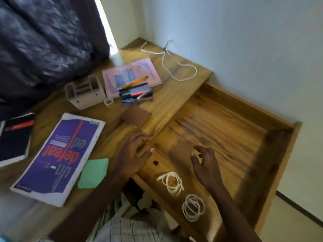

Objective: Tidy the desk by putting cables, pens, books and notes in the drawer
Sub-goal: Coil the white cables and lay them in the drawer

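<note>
While two coiled white cables (181, 194) lie low in the open drawer (227, 137), your right hand (204, 163) hovers above its floor, fingers spread and holding nothing. Your left hand (134, 154) rests on the worktop (166, 100) edge, fingers loose and empty. Left of it lie a green note (93, 172) and purple book (57, 158). Higher, pens (136, 93) overlap a pink book (131, 75); a loose cable (173, 65) sprawls at upper centre.

Grey plastic desk organiser (83, 95) upright on wooden counter (167, 95); small clear tape roll (108, 102) just beside it. Dark patterned curtain (43, 41) behind, pale blue wall (244, 41) at right. Small dark red-tipped bit (156, 163), blurred.
</note>
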